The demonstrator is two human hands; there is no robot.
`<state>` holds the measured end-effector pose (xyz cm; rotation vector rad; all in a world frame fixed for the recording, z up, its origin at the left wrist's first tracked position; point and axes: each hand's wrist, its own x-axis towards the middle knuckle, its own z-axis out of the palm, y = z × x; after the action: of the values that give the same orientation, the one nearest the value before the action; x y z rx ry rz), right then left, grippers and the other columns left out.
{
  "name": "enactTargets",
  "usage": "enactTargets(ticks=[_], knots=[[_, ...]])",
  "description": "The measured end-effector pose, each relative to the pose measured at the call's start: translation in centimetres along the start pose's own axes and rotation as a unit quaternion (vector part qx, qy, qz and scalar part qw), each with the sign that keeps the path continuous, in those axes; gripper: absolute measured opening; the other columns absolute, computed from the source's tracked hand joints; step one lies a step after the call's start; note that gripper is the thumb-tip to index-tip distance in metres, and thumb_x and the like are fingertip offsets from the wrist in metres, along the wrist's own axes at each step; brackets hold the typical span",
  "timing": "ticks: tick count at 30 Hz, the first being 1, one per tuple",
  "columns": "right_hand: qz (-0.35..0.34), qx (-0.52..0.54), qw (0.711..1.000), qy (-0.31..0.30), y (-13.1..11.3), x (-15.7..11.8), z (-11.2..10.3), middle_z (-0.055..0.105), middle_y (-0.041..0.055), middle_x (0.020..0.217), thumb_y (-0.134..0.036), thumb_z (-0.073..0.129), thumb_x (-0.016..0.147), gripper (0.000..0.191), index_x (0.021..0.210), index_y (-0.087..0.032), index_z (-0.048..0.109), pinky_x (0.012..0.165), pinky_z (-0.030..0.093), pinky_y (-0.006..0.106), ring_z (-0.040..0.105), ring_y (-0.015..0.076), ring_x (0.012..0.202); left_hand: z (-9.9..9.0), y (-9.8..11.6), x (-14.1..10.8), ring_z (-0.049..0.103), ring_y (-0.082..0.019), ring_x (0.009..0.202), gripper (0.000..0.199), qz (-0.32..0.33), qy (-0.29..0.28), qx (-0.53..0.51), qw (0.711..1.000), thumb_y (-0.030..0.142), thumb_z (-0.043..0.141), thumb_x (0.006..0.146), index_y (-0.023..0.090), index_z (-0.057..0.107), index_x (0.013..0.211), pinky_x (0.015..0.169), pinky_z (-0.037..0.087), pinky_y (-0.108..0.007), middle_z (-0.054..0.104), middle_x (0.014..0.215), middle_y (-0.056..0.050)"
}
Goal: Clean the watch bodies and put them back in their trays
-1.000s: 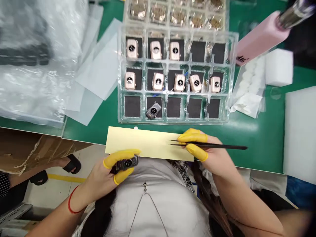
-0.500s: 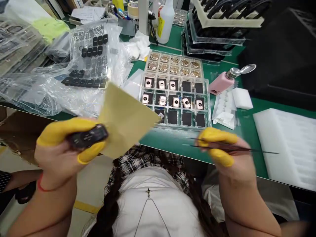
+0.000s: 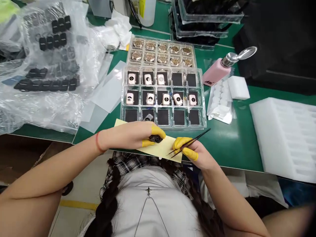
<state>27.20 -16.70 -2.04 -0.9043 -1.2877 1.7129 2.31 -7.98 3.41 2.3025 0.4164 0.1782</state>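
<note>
— Smartwatch case (image 3: 156, 138) pinched in the yellow-cotted left hand (image 3: 128, 135), just over the pale yellow card (image 3: 168, 148)!

— Right hand (image 3: 194, 154) grips tweezers (image 3: 198, 137) close by: one slip could scratch it!

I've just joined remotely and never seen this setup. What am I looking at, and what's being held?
This is a camera worn on a person's head, looking down at their hands. The left hand pinches a small dark watch body in yellow finger cots, over a pale yellow card. The right hand holds black tweezers. On the green bench lies a clear compartment tray of rose-gold watch bodies.
</note>
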Motion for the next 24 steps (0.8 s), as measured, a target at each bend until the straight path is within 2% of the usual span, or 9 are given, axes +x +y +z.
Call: enactTargets(ticks=[2, 3, 6, 8, 11, 13, 15, 18, 24], knots=[[0.004, -0.004, 1.000, -0.008, 0.0, 0.1, -0.5, 0.065, 0.0037, 0.088, -0.036, 0.065, 0.086, 0.016, 0.091, -0.022, 0.070, 0.077, 0.053, 0.029, 0.063, 0.0155, 0.084, 1.0, -0.2, -1.8, 0.062, -0.018, 0.101, 0.021, -0.023, 0.118, 0.008, 0.993, 0.015, 0.051, 0.091, 0.020, 0.056, 0.111, 0.087, 0.051, -0.030, 0.066, 0.110, -0.007], [0.006, -0.011, 1.000, -0.019, -0.2, 0.2, -0.6, 0.065, 0.0040, 0.088, -0.034, 0.065, 0.086, 0.015, 0.091, -0.022, 0.070, 0.077, 0.053, 0.029, 0.063, 0.0159, 0.084, 1.8, -0.2, -2.6, 0.062, -0.018, 0.104, 0.020, -0.027, 0.152, -0.001, 0.988, 0.016, 0.053, 0.091, 0.019, 0.056, 0.110, 0.089, 0.051, -0.031, 0.067, 0.110, -0.008], [0.006, -0.038, 0.999, -0.034, -1.1, 0.6, -0.6, 0.067, 0.0056, 0.088, -0.032, 0.066, 0.085, 0.014, 0.092, -0.022, 0.072, 0.081, 0.054, 0.032, 0.064, 0.0184, 0.088, 5.0, 0.2, -3.9, 0.060, -0.019, 0.114, 0.018, -0.044, 0.166, -0.004, 0.985, 0.017, 0.054, 0.091, 0.019, 0.056, 0.109, 0.100, 0.049, -0.034, 0.068, 0.111, -0.009], [0.014, -0.057, 0.998, 0.012, -1.5, 0.9, -0.3, 0.070, 0.0050, 0.089, -0.032, 0.068, 0.084, 0.012, 0.091, -0.024, 0.073, 0.082, 0.054, 0.033, 0.065, 0.0191, 0.090, 6.9, 0.7, -4.2, 0.058, -0.019, 0.118, 0.017, -0.073, 0.173, 0.018, 0.982, 0.016, 0.052, 0.092, 0.017, 0.056, 0.109, 0.106, 0.045, -0.038, 0.068, 0.113, -0.010], [0.056, -0.078, 0.987, 0.131, -1.7, 1.0, 0.8, 0.073, 0.0016, 0.091, -0.030, 0.070, 0.083, 0.010, 0.092, -0.028, 0.073, 0.077, 0.057, 0.028, 0.068, 0.0167, 0.085, 8.6, 1.3, -4.3, 0.059, -0.019, 0.118, 0.021, -0.104, 0.221, 0.040, 0.969, 0.012, 0.052, 0.091, 0.014, 0.055, 0.112, 0.108, 0.044, -0.041, 0.066, 0.116, -0.014], [0.091, -0.092, 0.976, 0.175, -1.7, 1.2, 1.6, 0.074, 0.0008, 0.090, -0.030, 0.071, 0.081, 0.009, 0.090, -0.027, 0.073, 0.073, 0.058, 0.025, 0.069, 0.0156, 0.082, 8.8, 1.5, -4.3, 0.059, -0.019, 0.117, 0.021, -0.106, 0.238, 0.046, 0.964, 0.012, 0.053, 0.090, 0.013, 0.055, 0.111, 0.107, 0.045, -0.042, 0.066, 0.116, -0.014], [0.118, -0.108, 0.969, 0.186, -1.7, 1.5, 2.1, 0.074, 0.0016, 0.088, -0.031, 0.072, 0.080, 0.008, 0.085, -0.025, 0.074, 0.069, 0.059, 0.023, 0.069, 0.0154, 0.078, 8.6, 1.4, -4.3, 0.061, -0.019, 0.115, 0.020, -0.107, 0.237, 0.044, 0.964, 0.014, 0.054, 0.091, 0.013, 0.057, 0.110, 0.106, 0.046, -0.042, 0.066, 0.115, -0.014], [0.152, -0.122, 0.963, 0.186, -1.8, 2.0, 2.4, 0.074, 0.0023, 0.085, -0.033, 0.070, 0.081, 0.011, 0.084, -0.023, 0.074, 0.060, 0.058, 0.020, 0.068, 0.0144, 0.070, 8.3, 1.2, -4.2, 0.061, -0.019, 0.113, 0.019, -0.111, 0.228, 0.036, 0.967, 0.016, 0.054, 0.091, 0.014, 0.057, 0.109, 0.104, 0.048, -0.041, 0.068, 0.112, -0.013], [0.152, -0.153, 0.963, 0.162, -2.0, 2.4, 2.0, 0.073, 0.0004, 0.086, -0.031, 0.068, 0.082, 0.010, 0.084, -0.025, 0.075, 0.064, 0.057, 0.018, 0.068, 0.0134, 0.073, 8.2, 1.2, -4.2, 0.061, -0.019, 0.114, 0.021, -0.113, 0.224, 0.026, 0.968, 0.015, 0.055, 0.091, 0.015, 0.057, 0.112, 0.104, 0.048, -0.039, 0.068, 0.112, -0.012]])
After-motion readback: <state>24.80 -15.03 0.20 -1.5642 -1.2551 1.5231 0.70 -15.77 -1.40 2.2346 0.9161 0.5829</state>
